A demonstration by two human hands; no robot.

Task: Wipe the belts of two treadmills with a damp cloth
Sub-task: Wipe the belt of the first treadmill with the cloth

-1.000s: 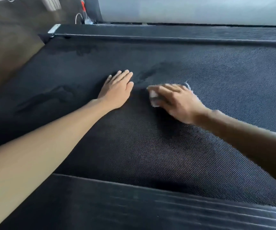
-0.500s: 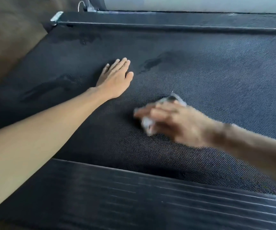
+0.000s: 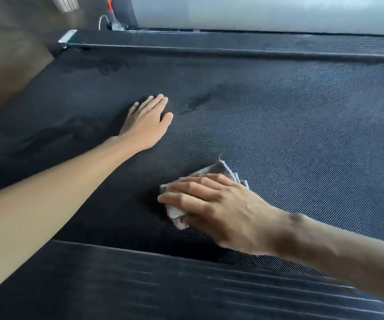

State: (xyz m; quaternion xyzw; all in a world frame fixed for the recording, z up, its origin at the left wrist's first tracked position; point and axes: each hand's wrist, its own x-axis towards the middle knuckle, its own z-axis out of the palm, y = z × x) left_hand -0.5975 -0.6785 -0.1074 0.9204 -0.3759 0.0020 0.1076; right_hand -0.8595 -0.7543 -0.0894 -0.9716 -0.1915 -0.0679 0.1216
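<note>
A black textured treadmill belt [image 3: 302,125] fills most of the view, with darker damp patches [image 3: 200,100] near its middle and left. My left hand [image 3: 147,123] lies flat on the belt, fingers straight and together. A crumpled grey cloth [image 3: 218,172] sits on the belt near the front rail. My right hand [image 3: 218,204] presses down on the cloth with fingers stretched over it; cloth edges stick out above and below the hand.
A ribbed black side rail [image 3: 163,285] runs along the near edge, and another side rail [image 3: 232,45] along the far edge. Brown floor [image 3: 8,54] lies at the left. A pale wall [image 3: 255,12] and a white cable [image 3: 103,19] are behind.
My right hand has dragged the cloth from beside the left hand toward the near rail. The left hand has stayed flat in the same spot.
</note>
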